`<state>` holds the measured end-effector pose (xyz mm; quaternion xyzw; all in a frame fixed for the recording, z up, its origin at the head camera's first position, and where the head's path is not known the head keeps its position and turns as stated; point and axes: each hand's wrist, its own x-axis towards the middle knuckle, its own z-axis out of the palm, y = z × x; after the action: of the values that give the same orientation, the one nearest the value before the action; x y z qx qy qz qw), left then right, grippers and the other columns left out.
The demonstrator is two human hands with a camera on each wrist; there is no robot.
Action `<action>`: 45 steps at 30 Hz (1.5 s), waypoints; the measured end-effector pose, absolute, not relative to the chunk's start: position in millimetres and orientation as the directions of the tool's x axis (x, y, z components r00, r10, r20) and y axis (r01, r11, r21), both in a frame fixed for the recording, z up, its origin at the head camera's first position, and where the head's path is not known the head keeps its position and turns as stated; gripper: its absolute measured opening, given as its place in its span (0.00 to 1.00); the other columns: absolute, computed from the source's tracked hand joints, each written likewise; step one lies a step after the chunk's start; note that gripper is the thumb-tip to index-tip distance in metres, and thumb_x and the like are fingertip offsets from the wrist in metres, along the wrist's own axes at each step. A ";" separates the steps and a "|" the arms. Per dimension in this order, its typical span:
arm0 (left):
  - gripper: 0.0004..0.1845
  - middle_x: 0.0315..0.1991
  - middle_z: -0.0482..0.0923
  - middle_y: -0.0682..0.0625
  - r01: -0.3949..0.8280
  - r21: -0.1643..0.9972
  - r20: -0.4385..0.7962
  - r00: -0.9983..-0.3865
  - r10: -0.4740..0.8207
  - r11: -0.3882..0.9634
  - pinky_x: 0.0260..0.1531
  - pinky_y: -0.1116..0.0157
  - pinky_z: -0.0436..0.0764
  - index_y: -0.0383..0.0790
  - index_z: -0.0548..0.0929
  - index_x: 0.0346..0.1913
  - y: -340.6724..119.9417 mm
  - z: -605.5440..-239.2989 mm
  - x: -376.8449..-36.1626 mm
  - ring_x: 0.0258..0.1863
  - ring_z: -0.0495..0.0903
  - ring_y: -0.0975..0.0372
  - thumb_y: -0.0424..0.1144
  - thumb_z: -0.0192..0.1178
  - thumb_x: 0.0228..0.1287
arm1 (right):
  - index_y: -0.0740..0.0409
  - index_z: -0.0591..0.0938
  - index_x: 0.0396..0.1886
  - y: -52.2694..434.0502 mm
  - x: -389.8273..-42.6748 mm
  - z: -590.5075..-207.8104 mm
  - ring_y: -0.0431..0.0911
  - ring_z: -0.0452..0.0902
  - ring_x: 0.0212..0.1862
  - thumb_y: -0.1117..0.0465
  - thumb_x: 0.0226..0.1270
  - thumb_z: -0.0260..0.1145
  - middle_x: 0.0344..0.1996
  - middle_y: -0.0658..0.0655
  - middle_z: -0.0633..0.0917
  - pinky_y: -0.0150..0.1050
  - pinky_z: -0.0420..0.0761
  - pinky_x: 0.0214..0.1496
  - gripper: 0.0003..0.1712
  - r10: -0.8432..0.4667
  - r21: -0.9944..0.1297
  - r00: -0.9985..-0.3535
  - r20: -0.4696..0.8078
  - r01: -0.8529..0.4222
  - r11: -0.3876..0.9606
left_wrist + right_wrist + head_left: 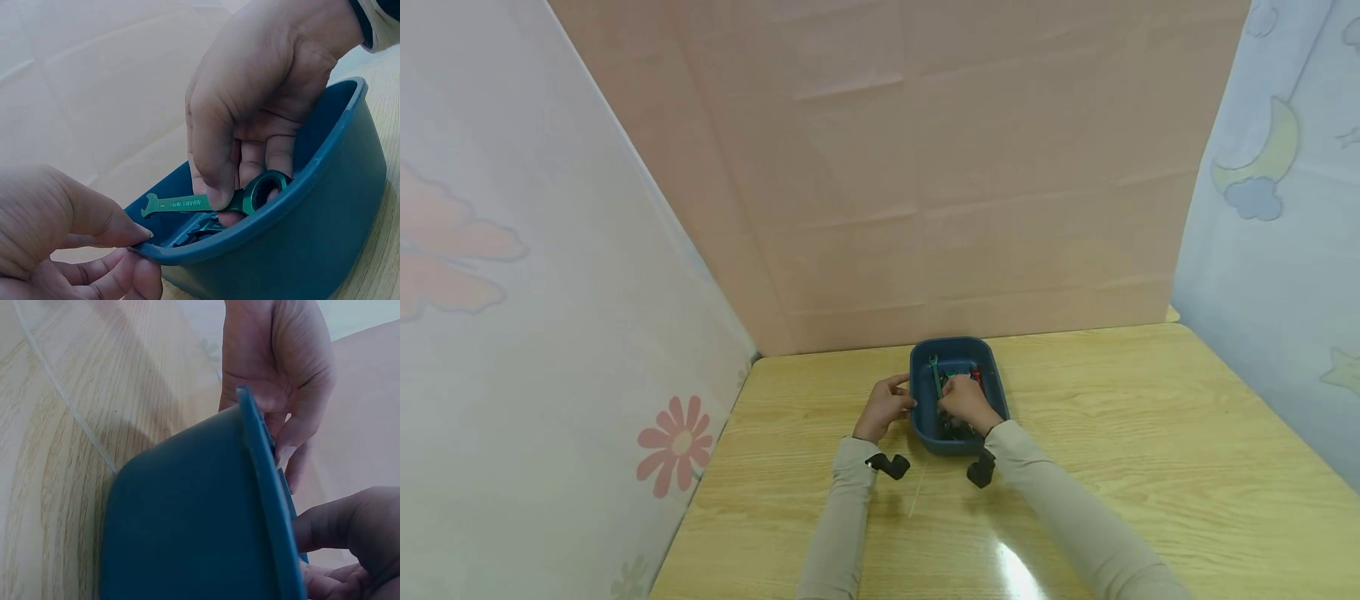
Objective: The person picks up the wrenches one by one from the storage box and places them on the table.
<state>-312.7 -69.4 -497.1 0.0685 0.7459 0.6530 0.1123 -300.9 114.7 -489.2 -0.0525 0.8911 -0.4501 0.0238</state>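
Fingers of right hand [262, 106] pinch green wrench [212, 201] near its ring end, inside blue tub [325, 219] on wooden table [1150, 433]. Left hand [56, 231] pinches tub rim. Best lift wrench straight up, tub steadied, clear of other tools underneath.

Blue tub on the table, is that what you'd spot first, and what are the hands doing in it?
Yes: the blue tub sits mid-table on the wooden table, against pale walls. The right hand reaches inside and pinches a green wrench, while the left hand holds the tub's rim. Other small tools lie in it, hard to make out.
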 end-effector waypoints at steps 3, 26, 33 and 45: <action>0.33 0.34 0.77 0.45 -0.048 0.989 -0.083 -0.965 0.249 0.142 0.35 0.55 0.82 0.30 0.71 0.69 -69.5 -498.2 -313.4 0.26 0.77 0.64 0.20 0.56 0.58 | 0.52 0.69 0.10 116.2 -300.9 -489.6 0.40 0.70 0.12 0.73 0.51 0.64 0.09 0.47 0.70 0.32 0.70 0.16 0.19 -0.101 -0.792 -0.995 0.014 -0.073 0.606; 0.32 0.34 0.78 0.42 -0.046 0.991 -0.075 -0.966 0.248 0.122 0.31 0.58 0.79 0.30 0.73 0.69 -69.1 -502.9 -312.9 0.24 0.76 0.64 0.21 0.56 0.57 | 0.71 0.83 0.35 124.2 -297.0 -484.7 0.45 0.81 0.20 0.73 0.53 0.67 0.25 0.60 0.85 0.39 0.81 0.22 0.08 -0.059 -0.824 -0.998 0.004 -0.036 0.565; 0.32 0.34 0.77 0.43 -0.040 0.992 -0.068 -0.969 0.236 0.123 0.28 0.60 0.79 0.29 0.72 0.69 -69.6 -503.6 -312.2 0.24 0.75 0.64 0.20 0.56 0.57 | 0.73 0.83 0.37 126.4 -294.3 -479.4 0.44 0.80 0.22 0.72 0.54 0.67 0.27 0.60 0.85 0.39 0.82 0.26 0.10 -0.054 -0.801 -0.998 0.016 -0.045 0.597; 0.32 0.35 0.77 0.43 -0.028 0.992 -0.060 -0.964 0.257 0.125 0.30 0.59 0.80 0.31 0.71 0.70 -72.5 -501.4 -314.0 0.25 0.76 0.64 0.21 0.56 0.59 | 0.73 0.81 0.40 131.4 -294.7 -476.0 0.46 0.80 0.21 0.73 0.58 0.65 0.26 0.61 0.85 0.38 0.81 0.23 0.10 -0.056 -0.829 -0.998 -0.032 -0.005 0.559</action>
<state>-314.0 -72.5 -501.4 0.0773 0.7421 0.6569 0.1086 -294.7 131.4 -476.0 -0.0173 0.8826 -0.4691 0.0272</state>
